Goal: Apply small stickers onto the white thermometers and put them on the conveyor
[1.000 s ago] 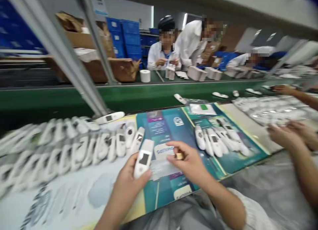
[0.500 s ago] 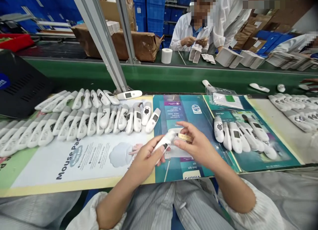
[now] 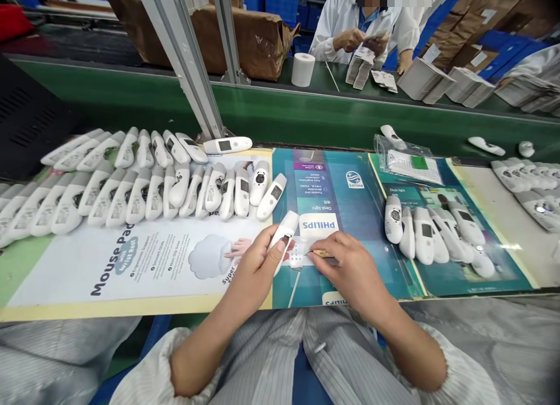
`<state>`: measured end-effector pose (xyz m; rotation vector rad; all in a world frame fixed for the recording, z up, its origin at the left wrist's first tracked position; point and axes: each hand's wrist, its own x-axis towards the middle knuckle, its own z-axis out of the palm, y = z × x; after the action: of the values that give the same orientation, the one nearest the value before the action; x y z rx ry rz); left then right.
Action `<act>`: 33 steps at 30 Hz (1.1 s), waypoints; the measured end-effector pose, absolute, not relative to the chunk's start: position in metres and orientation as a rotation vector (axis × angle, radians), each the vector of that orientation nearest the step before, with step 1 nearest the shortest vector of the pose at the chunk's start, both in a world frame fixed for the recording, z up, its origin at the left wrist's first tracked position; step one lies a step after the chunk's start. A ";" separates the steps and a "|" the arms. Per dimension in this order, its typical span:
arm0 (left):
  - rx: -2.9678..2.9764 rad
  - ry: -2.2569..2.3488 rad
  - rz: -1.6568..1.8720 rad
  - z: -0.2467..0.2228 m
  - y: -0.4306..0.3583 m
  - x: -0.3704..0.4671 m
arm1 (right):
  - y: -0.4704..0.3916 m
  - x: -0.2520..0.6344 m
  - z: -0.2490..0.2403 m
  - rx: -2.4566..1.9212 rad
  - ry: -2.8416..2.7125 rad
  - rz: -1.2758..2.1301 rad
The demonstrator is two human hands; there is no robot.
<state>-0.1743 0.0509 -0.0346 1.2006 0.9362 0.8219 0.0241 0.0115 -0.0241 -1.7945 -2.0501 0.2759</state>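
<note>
My left hand (image 3: 258,258) is closed round a white handheld thermometer (image 3: 286,229), its grey-white tip pointing up and away and a small dark window near the thumb. In my right hand (image 3: 350,262) is a pair of tan tweezers (image 3: 324,254), pinched between thumb and fingers. Their point is at the right edge of a small clear sheet with little dots (image 3: 298,254), lying on the printed mat (image 3: 345,203). Part of the sheet is hidden behind my left hand and the thermometer.
Rows of white thermometers (image 3: 153,195) lie on the left; a smaller group (image 3: 423,236) is on the right. Behind it sits a clear bag (image 3: 413,164) with a white sheet and green patch. A metal post (image 3: 186,60) rises at the back. Co-workers (image 3: 336,25) stand across the green belt.
The thermometer has tilted more upright in my left hand. My right hand has moved down from its tip to the dotted sheet. The whole view has shifted slightly.
</note>
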 end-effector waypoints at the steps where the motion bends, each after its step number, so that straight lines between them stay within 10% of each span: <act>1: 1.194 0.932 0.825 -0.035 0.051 -0.175 | 0.011 0.024 -0.024 -1.800 -2.049 0.280; 33: 1.550 1.008 0.650 -0.012 0.041 -0.178 | 0.020 0.018 0.029 -1.403 -1.944 0.509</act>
<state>-0.1779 0.0411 -0.0122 1.5498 1.0081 0.6496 0.0183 0.0196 0.0286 -1.4031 -1.9439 0.5090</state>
